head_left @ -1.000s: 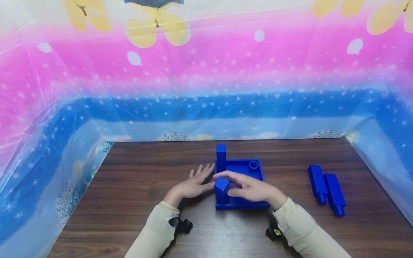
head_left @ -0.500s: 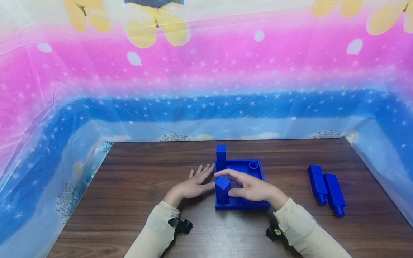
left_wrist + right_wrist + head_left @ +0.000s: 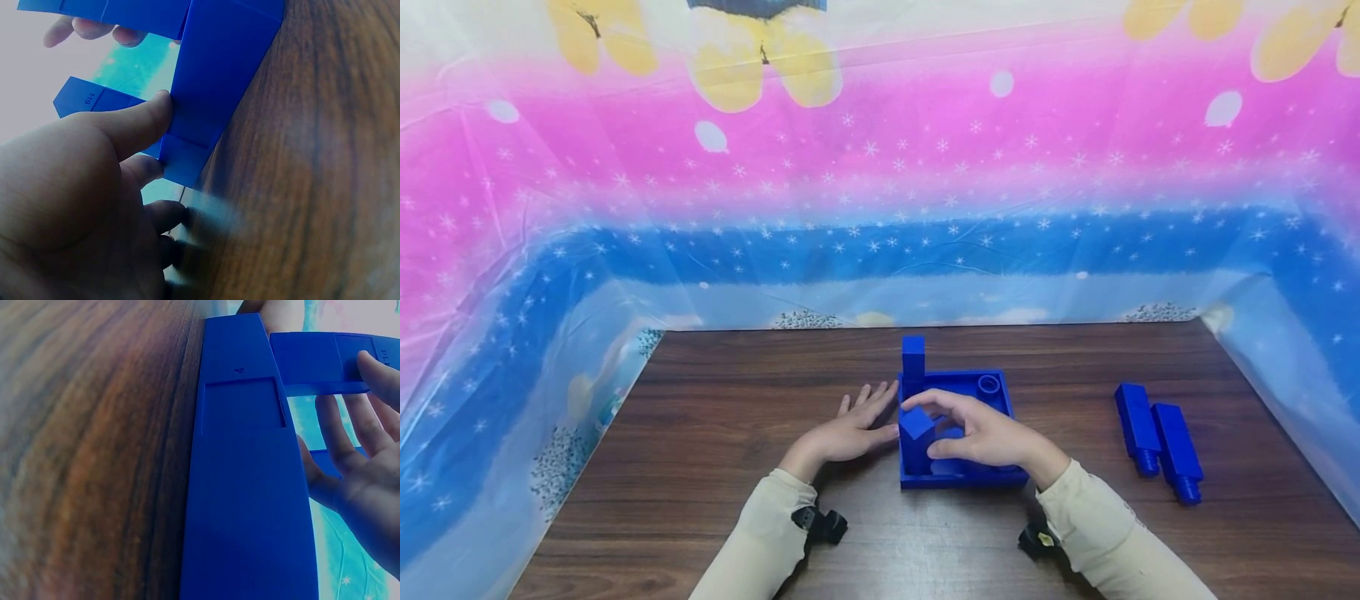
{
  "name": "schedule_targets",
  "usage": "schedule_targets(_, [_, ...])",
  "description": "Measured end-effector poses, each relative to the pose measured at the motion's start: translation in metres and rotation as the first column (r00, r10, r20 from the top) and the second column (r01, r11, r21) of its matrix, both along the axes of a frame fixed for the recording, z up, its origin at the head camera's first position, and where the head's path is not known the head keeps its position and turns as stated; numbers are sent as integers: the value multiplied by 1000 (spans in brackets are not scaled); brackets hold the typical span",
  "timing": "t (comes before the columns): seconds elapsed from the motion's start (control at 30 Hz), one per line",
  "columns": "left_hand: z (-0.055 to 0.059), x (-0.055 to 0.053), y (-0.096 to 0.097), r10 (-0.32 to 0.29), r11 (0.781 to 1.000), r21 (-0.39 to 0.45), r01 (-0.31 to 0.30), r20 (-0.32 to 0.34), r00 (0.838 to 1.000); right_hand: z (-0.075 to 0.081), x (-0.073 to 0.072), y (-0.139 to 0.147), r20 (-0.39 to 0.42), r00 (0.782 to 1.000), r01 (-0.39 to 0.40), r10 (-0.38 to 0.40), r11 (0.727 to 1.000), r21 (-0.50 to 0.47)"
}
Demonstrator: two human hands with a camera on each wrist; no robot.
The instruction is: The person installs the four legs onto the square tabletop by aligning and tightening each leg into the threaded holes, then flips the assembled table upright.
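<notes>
A square blue tray-like base (image 3: 964,482) with a raised rim lies on the table. At its near left corner stands a blue square post (image 3: 917,442), turned at an angle to the rim. My right hand (image 3: 981,433) holds this post between thumb and fingers near its top. My left hand (image 3: 850,433) rests against the base's left side, fingers spread and straight; in the left wrist view the thumb touches the base's side wall (image 3: 212,81). A second blue post (image 3: 913,358) stands upright at the far left corner. A round socket (image 3: 988,384) shows at the far right corner.
Two more blue posts, a left one (image 3: 1137,425) and a right one (image 3: 1177,450), lie side by side on the right of the wooden table (image 3: 715,400), their threaded ends toward me. A patterned cloth (image 3: 880,167) hangs around the table's back and sides.
The near left post has turned slightly in the right hand, and the right fingers have shifted a little around it. The left hand, base and lying posts have stayed put.
</notes>
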State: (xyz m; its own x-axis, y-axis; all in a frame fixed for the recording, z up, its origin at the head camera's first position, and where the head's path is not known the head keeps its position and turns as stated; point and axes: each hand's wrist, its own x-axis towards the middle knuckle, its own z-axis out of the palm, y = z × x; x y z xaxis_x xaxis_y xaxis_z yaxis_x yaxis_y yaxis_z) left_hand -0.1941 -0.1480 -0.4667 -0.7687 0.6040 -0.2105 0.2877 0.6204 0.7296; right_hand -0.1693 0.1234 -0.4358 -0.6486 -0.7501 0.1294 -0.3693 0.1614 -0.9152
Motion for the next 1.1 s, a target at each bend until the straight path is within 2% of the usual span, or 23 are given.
schedule_targets(0.2, [-1, 0, 0, 6, 1000, 4, -6, 2, 1000, 0, 0, -1, -45, 997, 62, -63, 998, -17])
schedule_targets(0.6, [1, 0, 0, 1, 1000, 6, -1, -3, 1000, -1, 2, -1, -78, 986, 147, -147, 989, -10])
schedule_targets(1.1, [0, 0, 1, 7, 1000, 4, -7, 5, 1000, 1, 3, -1, -94, 984, 157, -154, 987, 29])
